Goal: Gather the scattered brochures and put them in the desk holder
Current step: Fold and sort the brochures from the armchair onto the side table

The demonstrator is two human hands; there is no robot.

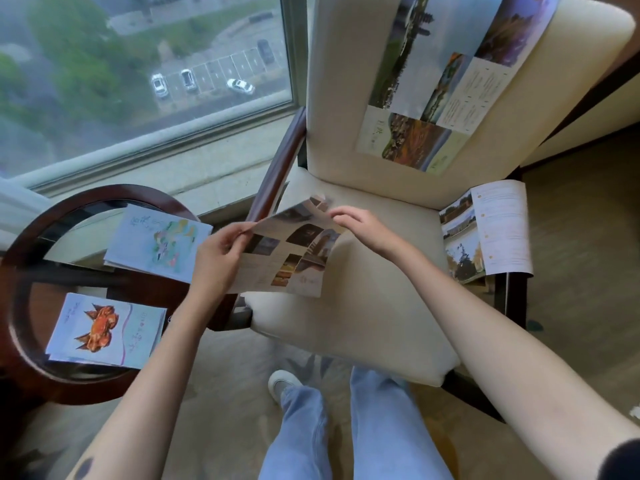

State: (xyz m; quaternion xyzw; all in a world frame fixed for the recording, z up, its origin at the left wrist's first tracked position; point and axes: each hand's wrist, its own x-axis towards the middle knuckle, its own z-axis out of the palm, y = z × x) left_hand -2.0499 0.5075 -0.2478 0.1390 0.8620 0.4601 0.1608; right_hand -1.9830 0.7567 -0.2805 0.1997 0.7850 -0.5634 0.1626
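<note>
My left hand (221, 252) pinches the left edge of an unfolded brochure with brown photo panels (294, 251), held above the seat of a cream armchair (363, 306). My right hand (360, 226) hovers at the brochure's upper right edge, fingers curled and touching the paper. A long unfolded brochure (450, 74) lies against the chair back. Another brochure (491, 233) hangs over the chair's right armrest. On the round glass table (24, 258) lie a pale blue map brochure (156, 244) and a crab brochure (104, 330). No desk holder is in view.
The round table has a dark wooden rim and stands left of the chair, under a large window (138, 81). The chair's dark wooden left arm (280, 164) rises beside the table. My legs in jeans (346, 427) stand on carpet in front of the chair.
</note>
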